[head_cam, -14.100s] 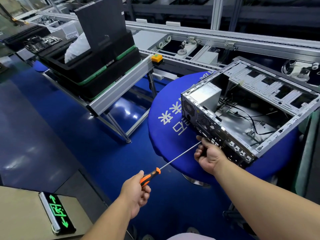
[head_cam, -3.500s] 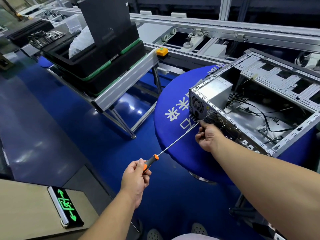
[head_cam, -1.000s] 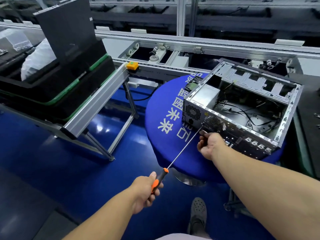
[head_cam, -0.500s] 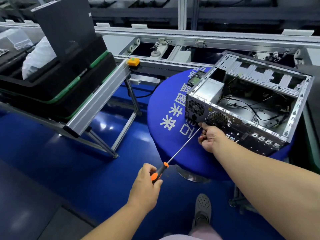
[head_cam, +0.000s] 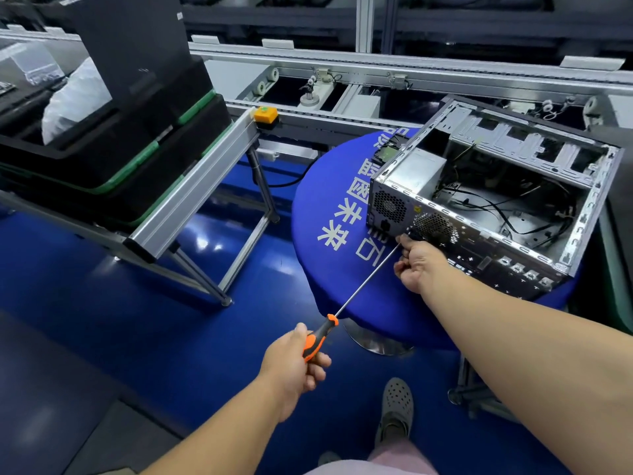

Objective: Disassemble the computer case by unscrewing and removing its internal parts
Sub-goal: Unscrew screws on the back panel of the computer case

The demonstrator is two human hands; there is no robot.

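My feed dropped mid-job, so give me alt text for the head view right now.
A left hand grips an orange-and-black screwdriver whose long shaft reaches the rear panel of an open case, where the right hand steadies the tip. The case lies on a round blue table, with a conveyor behind.

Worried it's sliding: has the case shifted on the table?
No: the computer case corner stays beside the same white lettering on the blue table.

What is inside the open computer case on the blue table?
Inside the computer case are a silver power supply box in the near-left corner and loose black cables on the bare metal floor. Whatever lies under the box is hidden.
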